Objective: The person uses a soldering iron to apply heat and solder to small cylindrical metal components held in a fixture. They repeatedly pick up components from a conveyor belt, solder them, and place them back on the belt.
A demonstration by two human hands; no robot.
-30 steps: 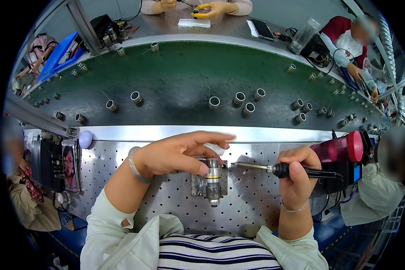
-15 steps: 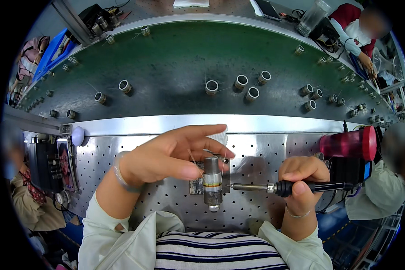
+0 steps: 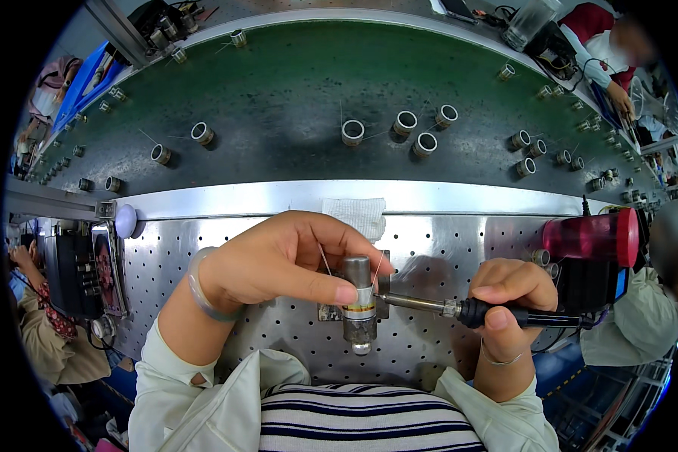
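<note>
1. Your left hand (image 3: pixel 294 260) curves around a stepped metal cylinder (image 3: pixel 359 325), thumb against its left side and fingers bent past its far end; you cannot tell from here how hard they press
2. Your right hand (image 3: pixel 514 297) pinches the black handle of a soldering iron (image 3: pixel 422 303), its thin metal tip pointing left and lying at or just beside the banded collar (image 3: pixel 364 295)
3. The cylinder sits near the middle of the perforated metal counter (image 3: pixel 437 361), over a dark block (image 3: pixel 328 312); whether it touches the block is hidden
4. Expect it to be rigid and fairly heavy for its bulk, its smooth, round flanks likely slippery; steady it by the body, clear of the iron's tip
5. Its far part is a plain grey barrel, its middle a pale collar with a yellowish line, its near end a shiny rounded knob
6. Treat the fine wires (image 3: pixel 323 258) by the collar as springy and easily bent
7. Beyond them lies a soft, textured white cloth (image 3: pixel 354 216), and farther off, hollow metal sleeves (image 3: pixel 352 143) stand on a smooth green surface (image 3: pixel 279 90)
</note>
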